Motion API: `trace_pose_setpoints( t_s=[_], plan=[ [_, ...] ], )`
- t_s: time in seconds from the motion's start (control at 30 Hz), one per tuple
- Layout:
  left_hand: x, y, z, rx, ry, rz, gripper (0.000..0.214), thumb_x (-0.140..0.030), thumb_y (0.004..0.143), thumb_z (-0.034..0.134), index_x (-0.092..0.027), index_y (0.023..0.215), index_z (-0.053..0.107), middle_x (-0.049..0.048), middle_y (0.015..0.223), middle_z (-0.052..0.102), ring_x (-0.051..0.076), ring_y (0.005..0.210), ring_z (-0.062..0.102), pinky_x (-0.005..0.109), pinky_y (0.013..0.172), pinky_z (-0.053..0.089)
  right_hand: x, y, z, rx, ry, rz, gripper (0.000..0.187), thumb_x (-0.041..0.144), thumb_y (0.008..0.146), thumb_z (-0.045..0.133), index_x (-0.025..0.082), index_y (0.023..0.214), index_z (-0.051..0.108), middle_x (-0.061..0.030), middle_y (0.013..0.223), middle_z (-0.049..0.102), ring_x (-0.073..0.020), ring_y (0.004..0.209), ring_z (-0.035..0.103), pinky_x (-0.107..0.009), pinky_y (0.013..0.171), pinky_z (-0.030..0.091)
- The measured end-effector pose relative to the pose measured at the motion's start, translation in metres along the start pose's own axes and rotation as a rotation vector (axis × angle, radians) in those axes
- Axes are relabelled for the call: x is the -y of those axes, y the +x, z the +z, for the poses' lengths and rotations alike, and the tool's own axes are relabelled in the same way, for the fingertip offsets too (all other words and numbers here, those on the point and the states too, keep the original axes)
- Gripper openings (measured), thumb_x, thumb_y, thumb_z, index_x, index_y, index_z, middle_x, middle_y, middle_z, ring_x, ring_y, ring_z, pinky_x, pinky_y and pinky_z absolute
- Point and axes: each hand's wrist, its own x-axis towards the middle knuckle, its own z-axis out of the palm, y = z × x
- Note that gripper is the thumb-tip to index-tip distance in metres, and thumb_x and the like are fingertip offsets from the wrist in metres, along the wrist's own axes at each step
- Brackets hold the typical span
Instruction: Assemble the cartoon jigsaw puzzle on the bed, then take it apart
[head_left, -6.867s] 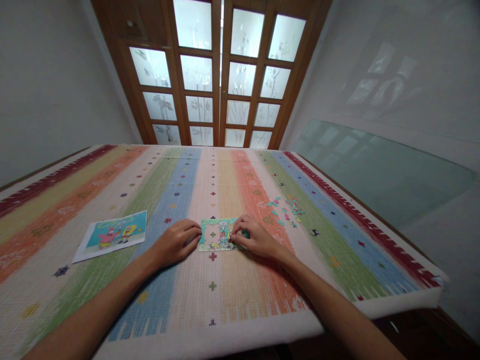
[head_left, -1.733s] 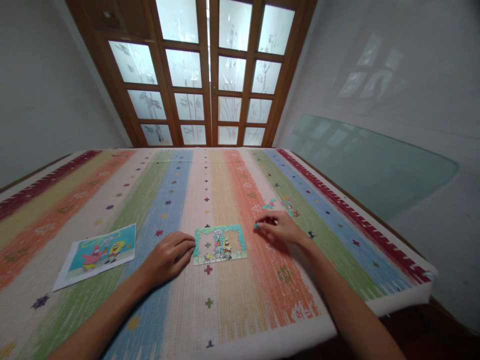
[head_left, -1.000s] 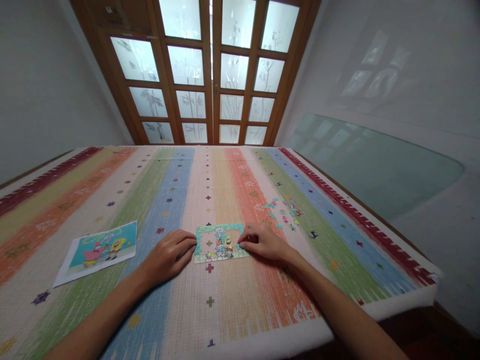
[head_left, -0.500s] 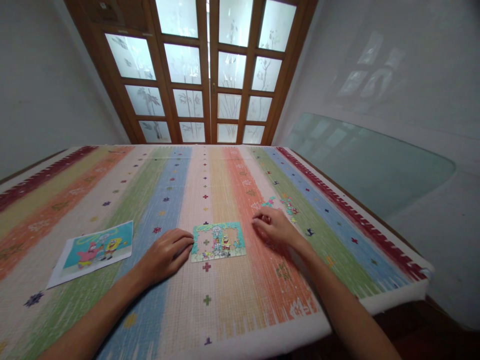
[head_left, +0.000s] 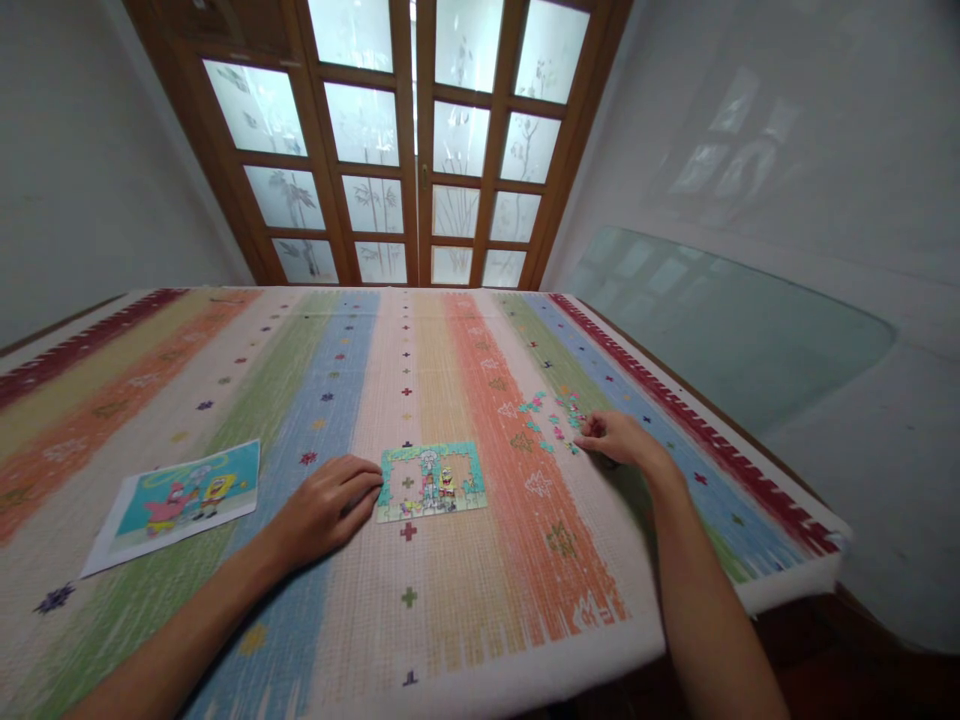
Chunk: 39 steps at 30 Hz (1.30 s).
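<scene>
Right hand point(head_left: 616, 438) now off puzzle point(head_left: 430, 481) (among loose pieces point(head_left: 551, 420))

Your left hand point(head_left: 326, 505) lies flat, fingertips touching the left edge of the puzzle point(head_left: 431, 482). Your right hand point(head_left: 616, 438) is off to the puzzle's right, among the loose pieces point(head_left: 551, 418); can't tell if it's pinching one. The picture card point(head_left: 176, 500) sits well left of the puzzle.

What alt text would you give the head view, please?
A person's right hand is at a scatter of loose puzzle pieces on a striped tablecloth, while the left hand rests against the edge of a part-built jigsaw. A printed cartoon picture lies further left.
</scene>
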Motion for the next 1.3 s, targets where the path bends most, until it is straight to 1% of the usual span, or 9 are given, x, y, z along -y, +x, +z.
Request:
trace_pose_setpoints(
  t_s=[0.13,0.23,0.37,0.5,0.63,0.8,0.97,1.17,1.3],
  plan=[
    [-0.001,0.0,-0.001,0.009,-0.005,-0.01,0.02,-0.021,0.103,0.049,-0.016,0.105,0.069,0.009,0.102,0.07,0.021,0.09,0.067,0.035,0.082,0.055,-0.002,0.003,0.003,0.013,0.083,-0.02,0.017,0.025,0.07,0.074,0.021,0.066,0.058,-0.0007,0.063,0.065,-0.0164,0.061,0.058,-0.027,0.058,0.04],
    [0.0,-0.001,-0.001,0.012,-0.001,-0.015,0.02,-0.021,0.104,0.048,-0.016,0.106,0.068,0.0089,0.102,0.07,0.021,0.09,0.067,0.035,0.082,0.055,0.007,0.004,0.006,0.004,0.289,-0.092,0.018,0.03,0.069,0.074,0.021,0.068,0.058,-0.0005,0.062,0.063,-0.016,0.059,0.057,-0.027,0.057,0.042],
    [0.001,-0.002,0.0,0.01,-0.004,-0.008,0.02,-0.02,0.103,0.049,-0.016,0.105,0.068,0.009,0.102,0.07,0.021,0.09,0.067,0.036,0.082,0.055,0.042,0.001,0.015,-0.042,0.667,-0.263,0.026,0.041,0.072,0.075,0.021,0.085,0.064,-0.0021,0.074,0.067,-0.016,0.063,0.06,-0.029,0.06,0.047],
    [0.0,-0.002,0.0,-0.001,-0.01,-0.013,0.02,-0.02,0.103,0.049,-0.016,0.104,0.069,0.009,0.102,0.07,0.021,0.09,0.067,0.035,0.082,0.054,0.086,-0.008,0.035,0.044,0.847,-0.359,0.024,0.043,0.077,0.075,0.021,0.083,0.066,-0.0022,0.073,0.067,-0.0159,0.063,0.061,-0.031,0.063,0.05],
    [0.0,-0.001,0.001,0.006,-0.018,-0.023,0.02,-0.02,0.102,0.05,-0.017,0.104,0.069,0.0085,0.101,0.07,0.021,0.09,0.067,0.035,0.082,0.054,0.113,-0.016,0.06,0.187,0.863,-0.392,0.018,0.037,0.079,0.075,0.02,0.087,0.072,-0.0058,0.081,0.072,-0.0184,0.072,0.067,-0.034,0.069,0.054],
    [0.0,-0.001,0.002,0.006,-0.01,-0.013,0.019,-0.019,0.102,0.05,-0.017,0.105,0.068,0.0091,0.102,0.07,0.022,0.09,0.066,0.036,0.081,0.055,0.125,-0.022,0.081,0.267,0.882,-0.347,0.013,0.03,0.079,0.075,0.02,0.088,0.076,-0.0074,0.086,0.076,-0.0205,0.08,0.07,-0.038,0.078,0.056],
    [0.0,-0.002,0.001,0.013,-0.024,-0.028,0.019,-0.019,0.102,0.05,-0.017,0.106,0.068,0.0088,0.102,0.07,0.021,0.09,0.066,0.035,0.082,0.055,0.129,-0.025,0.087,0.289,0.881,-0.36,0.012,0.025,0.077,0.075,0.019,0.087,0.077,-0.0076,0.087,0.077,-0.0208,0.081,0.071,-0.039,0.082,0.056],
    [0.0,-0.001,0.001,0.023,-0.028,-0.042,0.019,-0.02,0.102,0.05,-0.017,0.106,0.069,0.0088,0.102,0.07,0.021,0.091,0.066,0.035,0.083,0.055,0.134,-0.027,0.088,0.288,0.838,-0.413,0.029,0.022,0.082,0.068,0.02,0.109,0.076,-0.0064,0.087,0.075,-0.0184,0.078,0.068,-0.033,0.072,0.054],
    [0.0,-0.001,0.0,0.027,-0.026,-0.043,0.02,-0.02,0.102,0.05,-0.017,0.105,0.069,0.0089,0.102,0.07,0.021,0.09,0.066,0.035,0.082,0.055,0.136,-0.029,0.088,0.262,0.838,-0.397,0.019,0.017,0.078,0.069,0.02,0.095,0.078,-0.007,0.094,0.077,-0.0187,0.083,0.07,-0.034,0.078,0.055]
  ],
)
